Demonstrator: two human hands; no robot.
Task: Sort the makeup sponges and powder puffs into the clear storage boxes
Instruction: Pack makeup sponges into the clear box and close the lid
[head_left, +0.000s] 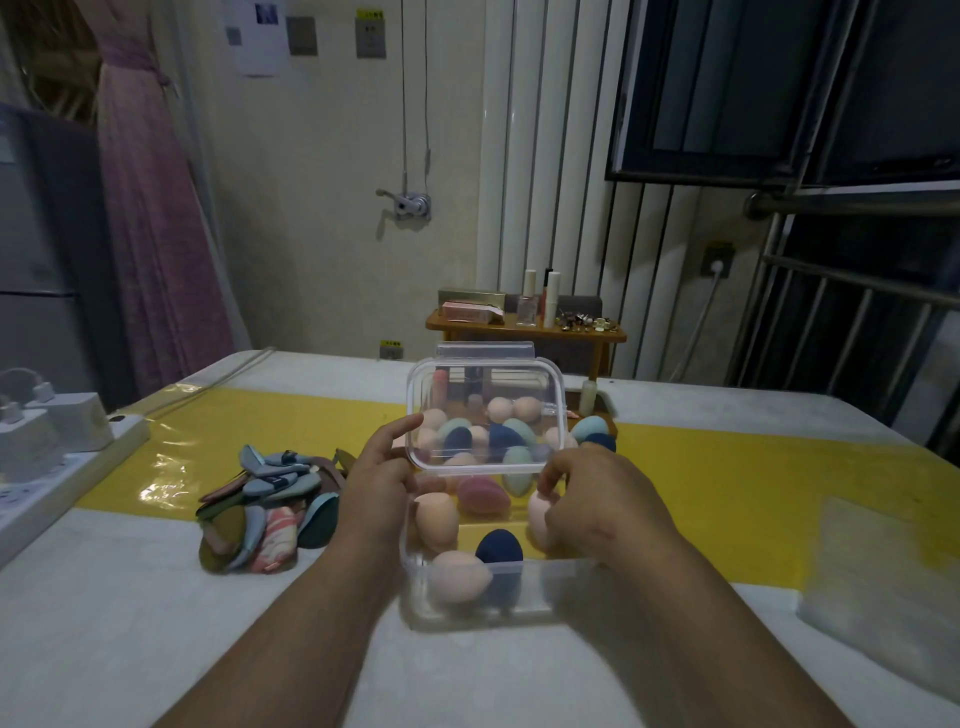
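Observation:
A clear storage box (483, 597) stands on the table in front of me with several egg-shaped makeup sponges in it, peach (436, 519), pink and navy (500, 545). Both hands hold its clear lid (485, 384) tilted up above the box's far side. My left hand (382, 478) pinches the lid's left edge, and my right hand (587, 499) grips its lower right corner. More sponges (589, 431), teal, navy and peach, lie behind the lid and show through it. A pile of flat powder puffs (265, 509) lies to the left of the box.
A white power strip with chargers (57, 452) sits at the table's left edge. A clear plastic bag (883, 577) lies at the right. Behind the table, a small wooden stand (524, 332) carries cosmetics bottles. A yellow strip (727, 467) runs across the table.

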